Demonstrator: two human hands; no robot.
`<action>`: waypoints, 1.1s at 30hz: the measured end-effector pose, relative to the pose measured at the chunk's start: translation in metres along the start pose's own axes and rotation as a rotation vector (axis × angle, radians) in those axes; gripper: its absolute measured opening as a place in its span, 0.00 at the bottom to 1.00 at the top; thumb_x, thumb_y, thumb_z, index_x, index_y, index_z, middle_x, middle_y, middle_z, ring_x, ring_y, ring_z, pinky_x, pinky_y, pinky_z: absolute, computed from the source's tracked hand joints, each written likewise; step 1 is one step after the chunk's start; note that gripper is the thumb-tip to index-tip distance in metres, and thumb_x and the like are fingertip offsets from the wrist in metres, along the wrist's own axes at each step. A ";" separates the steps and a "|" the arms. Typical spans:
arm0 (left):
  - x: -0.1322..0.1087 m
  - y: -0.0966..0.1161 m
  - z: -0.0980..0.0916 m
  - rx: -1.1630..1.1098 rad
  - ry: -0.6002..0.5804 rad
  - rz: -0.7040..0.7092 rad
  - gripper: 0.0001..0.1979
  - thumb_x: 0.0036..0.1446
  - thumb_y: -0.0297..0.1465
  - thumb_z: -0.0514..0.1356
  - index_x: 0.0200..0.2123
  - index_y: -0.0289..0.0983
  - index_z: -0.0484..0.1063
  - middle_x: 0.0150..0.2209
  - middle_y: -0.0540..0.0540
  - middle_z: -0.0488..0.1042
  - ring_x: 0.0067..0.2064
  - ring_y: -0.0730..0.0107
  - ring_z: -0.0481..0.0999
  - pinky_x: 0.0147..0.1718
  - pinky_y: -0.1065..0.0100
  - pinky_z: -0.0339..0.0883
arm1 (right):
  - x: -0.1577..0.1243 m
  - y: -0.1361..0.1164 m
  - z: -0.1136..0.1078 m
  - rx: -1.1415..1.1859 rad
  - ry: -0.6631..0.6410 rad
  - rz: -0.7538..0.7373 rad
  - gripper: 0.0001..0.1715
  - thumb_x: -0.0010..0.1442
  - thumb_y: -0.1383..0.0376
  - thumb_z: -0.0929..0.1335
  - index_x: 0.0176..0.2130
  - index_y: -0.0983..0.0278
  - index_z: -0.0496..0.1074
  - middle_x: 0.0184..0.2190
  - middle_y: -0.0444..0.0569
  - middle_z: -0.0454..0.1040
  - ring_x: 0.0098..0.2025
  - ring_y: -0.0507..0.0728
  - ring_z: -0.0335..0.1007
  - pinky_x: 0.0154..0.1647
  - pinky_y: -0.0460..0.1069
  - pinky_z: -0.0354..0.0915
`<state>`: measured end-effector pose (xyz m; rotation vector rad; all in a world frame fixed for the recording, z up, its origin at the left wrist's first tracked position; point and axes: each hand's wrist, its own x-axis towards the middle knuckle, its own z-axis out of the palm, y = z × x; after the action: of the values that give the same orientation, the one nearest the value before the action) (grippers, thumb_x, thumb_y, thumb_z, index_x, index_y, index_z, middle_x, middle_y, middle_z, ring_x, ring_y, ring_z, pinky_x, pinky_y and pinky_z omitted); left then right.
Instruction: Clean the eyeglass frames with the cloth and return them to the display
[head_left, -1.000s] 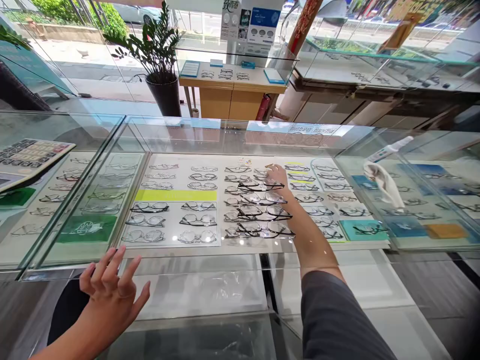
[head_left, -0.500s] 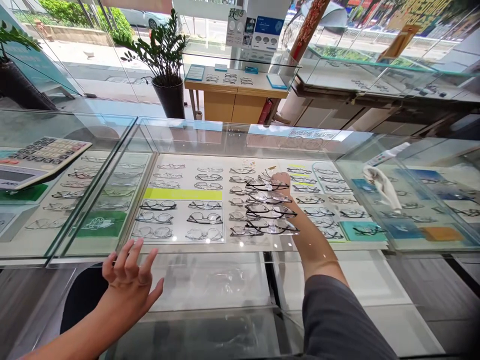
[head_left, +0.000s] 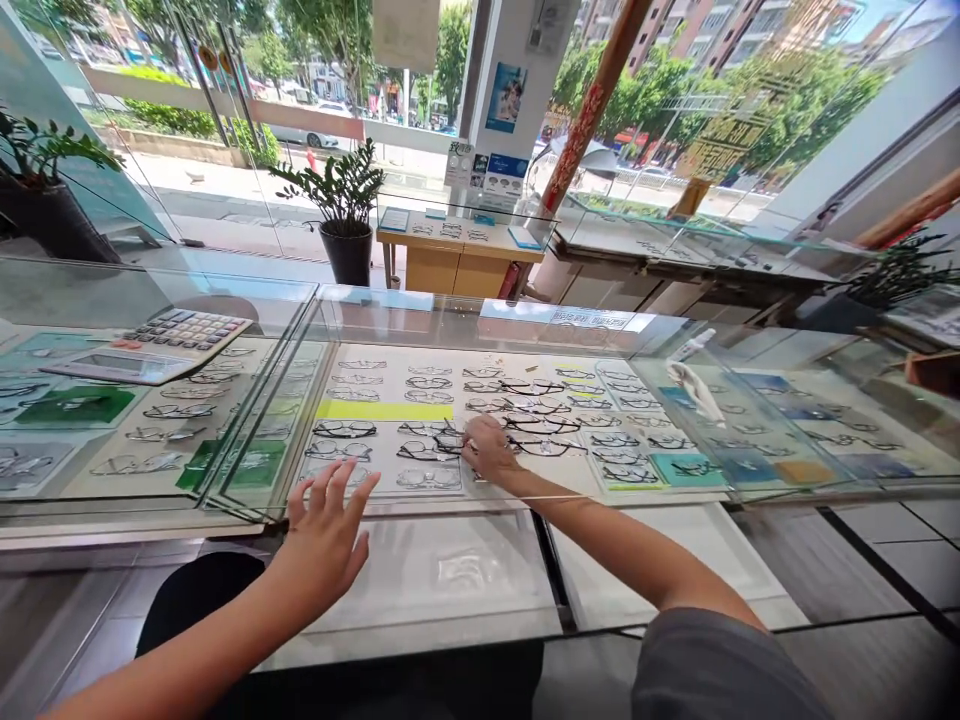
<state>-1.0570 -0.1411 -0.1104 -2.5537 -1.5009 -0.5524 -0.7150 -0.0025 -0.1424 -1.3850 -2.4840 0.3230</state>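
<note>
My right hand [head_left: 489,447] reaches into the glass display case, fingers closed around the edge of a dark-rimmed pair of glasses [head_left: 448,438]. This pair overlaps the glasses lying in the second column, so its outline is partly hard to make out. Just right of the hand lie several dark-framed glasses [head_left: 541,425] in a column. My left hand [head_left: 328,525] holds nothing; its fingers are spread near the case's near edge, in front of glasses [head_left: 335,478] in the left column. A yellow-green strip [head_left: 386,411] crosses the white tray above these rows.
A calculator [head_left: 180,335] rests on the glass top at left. To the right, a white cloth [head_left: 694,393] and a white tube [head_left: 691,345] lie on the glass. White drawers [head_left: 450,570] are below the case. A potted plant [head_left: 349,250] stands beyond it.
My right hand has moved left and nearer, from the upper right columns to the second column. My left hand stays spread at the near edge. The camera view has tilted up.
</note>
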 end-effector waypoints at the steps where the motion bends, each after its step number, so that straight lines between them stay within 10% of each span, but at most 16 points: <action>1: 0.004 -0.001 -0.005 -0.001 0.000 -0.003 0.27 0.68 0.30 0.60 0.69 0.39 0.74 0.71 0.27 0.69 0.72 0.34 0.65 0.68 0.36 0.55 | -0.004 -0.011 0.005 0.012 -0.038 0.003 0.03 0.65 0.72 0.72 0.37 0.64 0.77 0.41 0.56 0.80 0.51 0.65 0.73 0.60 0.62 0.69; 11: 0.024 -0.021 -0.025 -0.180 -0.020 0.013 0.22 0.70 0.23 0.51 0.60 0.35 0.79 0.66 0.37 0.78 0.67 0.46 0.74 0.66 0.46 0.67 | -0.054 -0.111 -0.029 0.376 -0.590 0.040 0.06 0.58 0.68 0.77 0.38 0.61 0.80 0.44 0.48 0.83 0.50 0.61 0.77 0.46 0.50 0.67; 18: 0.025 -0.014 -0.022 -0.157 0.015 -0.024 0.19 0.71 0.27 0.52 0.56 0.36 0.80 0.65 0.36 0.79 0.66 0.43 0.75 0.64 0.44 0.68 | -0.063 -0.147 -0.130 0.503 -0.494 -0.068 0.06 0.60 0.69 0.75 0.36 0.58 0.77 0.44 0.47 0.82 0.49 0.60 0.77 0.54 0.55 0.70; 25: 0.025 -0.016 -0.021 -0.137 0.020 -0.008 0.17 0.72 0.36 0.55 0.56 0.38 0.79 0.65 0.35 0.79 0.66 0.39 0.74 0.62 0.43 0.67 | 0.012 -0.054 -0.231 -0.119 0.005 0.092 0.03 0.63 0.66 0.71 0.36 0.61 0.78 0.41 0.50 0.81 0.52 0.63 0.74 0.54 0.56 0.66; 33: 0.029 -0.022 -0.022 -0.140 0.002 0.019 0.16 0.73 0.35 0.55 0.55 0.39 0.78 0.64 0.35 0.78 0.65 0.40 0.74 0.60 0.43 0.67 | 0.065 0.066 -0.200 -0.435 -0.105 0.303 0.08 0.64 0.69 0.71 0.40 0.65 0.84 0.45 0.57 0.86 0.57 0.66 0.71 0.59 0.57 0.65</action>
<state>-1.0689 -0.1128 -0.0807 -2.6666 -1.4855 -0.6796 -0.6260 0.0983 0.0317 -1.9690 -2.5231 -0.0996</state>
